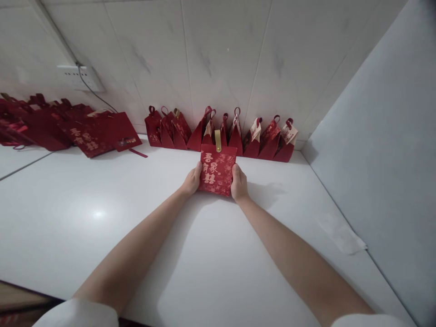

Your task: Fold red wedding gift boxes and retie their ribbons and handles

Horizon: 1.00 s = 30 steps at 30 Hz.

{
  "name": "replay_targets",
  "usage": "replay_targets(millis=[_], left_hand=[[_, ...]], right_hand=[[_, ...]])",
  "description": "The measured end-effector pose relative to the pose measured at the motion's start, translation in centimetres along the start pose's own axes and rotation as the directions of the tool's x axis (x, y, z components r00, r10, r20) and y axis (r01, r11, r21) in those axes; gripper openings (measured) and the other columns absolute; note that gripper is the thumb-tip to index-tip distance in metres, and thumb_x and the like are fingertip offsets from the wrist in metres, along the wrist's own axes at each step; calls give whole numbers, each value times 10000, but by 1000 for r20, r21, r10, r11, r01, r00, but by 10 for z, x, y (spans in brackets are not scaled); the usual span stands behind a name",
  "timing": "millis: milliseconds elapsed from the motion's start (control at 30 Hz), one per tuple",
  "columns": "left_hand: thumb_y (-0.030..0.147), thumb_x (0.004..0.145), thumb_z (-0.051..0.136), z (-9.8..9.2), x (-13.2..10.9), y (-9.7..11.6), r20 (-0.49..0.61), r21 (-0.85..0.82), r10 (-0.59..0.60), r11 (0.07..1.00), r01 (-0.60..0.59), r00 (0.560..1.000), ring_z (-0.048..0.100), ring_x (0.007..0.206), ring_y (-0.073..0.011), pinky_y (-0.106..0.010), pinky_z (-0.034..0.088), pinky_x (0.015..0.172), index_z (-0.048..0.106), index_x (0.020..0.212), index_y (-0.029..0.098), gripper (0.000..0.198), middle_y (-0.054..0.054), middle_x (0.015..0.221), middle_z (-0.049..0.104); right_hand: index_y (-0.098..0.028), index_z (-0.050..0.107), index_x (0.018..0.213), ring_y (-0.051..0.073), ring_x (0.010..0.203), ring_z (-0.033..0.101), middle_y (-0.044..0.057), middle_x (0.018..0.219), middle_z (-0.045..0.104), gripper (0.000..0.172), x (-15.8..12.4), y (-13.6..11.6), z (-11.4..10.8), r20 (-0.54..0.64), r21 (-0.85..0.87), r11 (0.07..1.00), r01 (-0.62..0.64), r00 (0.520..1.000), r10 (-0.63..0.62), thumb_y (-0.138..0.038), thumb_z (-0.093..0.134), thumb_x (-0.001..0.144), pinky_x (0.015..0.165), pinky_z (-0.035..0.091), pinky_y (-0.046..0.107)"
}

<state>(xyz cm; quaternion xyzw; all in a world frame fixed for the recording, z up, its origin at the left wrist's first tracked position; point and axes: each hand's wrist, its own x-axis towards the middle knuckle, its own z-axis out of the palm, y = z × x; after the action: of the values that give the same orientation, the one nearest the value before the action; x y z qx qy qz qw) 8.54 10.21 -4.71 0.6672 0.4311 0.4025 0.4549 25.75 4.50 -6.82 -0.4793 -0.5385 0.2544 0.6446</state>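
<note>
A red gift box (218,170) with pale Chinese characters and a gold strap at its top is held between both hands, in the middle of the view. My left hand (193,178) grips its left side, thumb on the front edge. On the right side, my right hand (240,181) presses with its thumb near the front edge. The fingers behind the box are hidden. Just beyond it stands a row of folded red gift boxes (252,147) with ribbon loops, partly covered by the held box.
Flat red boxes and bags (91,131) lie heaped at the left back. The white table (102,245) meets a tiled wall (225,59) and a pale panel (384,159) on the right. A white piece of paper or plastic (344,234) lies by that panel. A cable runs from a socket (80,78).
</note>
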Motion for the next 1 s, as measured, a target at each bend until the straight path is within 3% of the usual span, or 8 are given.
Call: replay_targets(millis=[133,200,267,367,500,633,767,1000], left_hand=[[565,916,505,-1,0,0,-238,97,224,974,-206,945,665,946,-228,-391,538,877,602,1201,192,479,-92,1123,689],[509,916,538,0,-4,2,-247,245,338,928,-279,908,653,956,-218,-395,528,887,596,1230,229,425,-87,1148,663],[514,915,534,2,-9,4,-80,329,436,860,-389,896,612,1109,-253,-430,484,986,550,1331,239,499,-112,1288,599],[559,807,666,6,-13,7,257,258,445,824,-505,858,457,1341,-335,-470,393,1111,310,1526,215,873,-151,1512,412],[528,911,545,7,-11,6,339,44,346,923,-382,875,400,1405,-325,-472,317,1178,264,1550,233,758,-93,1546,405],[576,960,407,5,-9,2,271,-94,287,958,-272,919,407,1405,-316,-454,287,1202,398,1499,209,652,-65,1515,457],[624,966,312,8,-11,3,231,-183,228,965,-188,946,483,1350,-308,-454,332,1179,425,1488,216,671,-68,1451,534],[613,957,368,10,-10,6,222,-230,224,958,-173,949,501,1332,-306,-456,333,1173,479,1447,201,650,-83,1421,563]], right_hand=[[-219,612,1016,227,841,627,59,915,680,352,-2,-7,4,-18,-127,984,124,992,-127,-483,378,1003,794,490,361],[-217,609,1085,240,887,631,82,960,671,314,-2,-11,6,-37,-210,957,201,976,-213,-425,387,1007,817,495,378],[-225,587,1205,245,951,630,103,1034,659,328,-3,-15,7,-55,-258,929,265,956,-288,-385,374,1013,848,503,390],[-278,511,1364,223,952,631,89,1084,641,388,-4,-17,7,-22,-259,919,296,950,-312,-387,390,1011,881,518,392],[-297,477,1418,232,1098,600,104,1260,549,528,-3,-14,6,38,-129,974,188,982,-185,-553,456,957,973,509,422],[-328,303,1519,260,1456,296,52,1561,337,746,3,-9,7,231,103,994,30,972,-53,-677,493,887,1192,291,491],[-352,194,1551,259,1399,400,35,1564,356,874,7,-8,4,423,279,944,-177,905,45,-643,608,838,1180,323,489],[-315,260,1532,250,1281,507,71,1434,485,847,7,-2,5,373,295,938,-184,925,65,-620,626,831,1134,382,466]])
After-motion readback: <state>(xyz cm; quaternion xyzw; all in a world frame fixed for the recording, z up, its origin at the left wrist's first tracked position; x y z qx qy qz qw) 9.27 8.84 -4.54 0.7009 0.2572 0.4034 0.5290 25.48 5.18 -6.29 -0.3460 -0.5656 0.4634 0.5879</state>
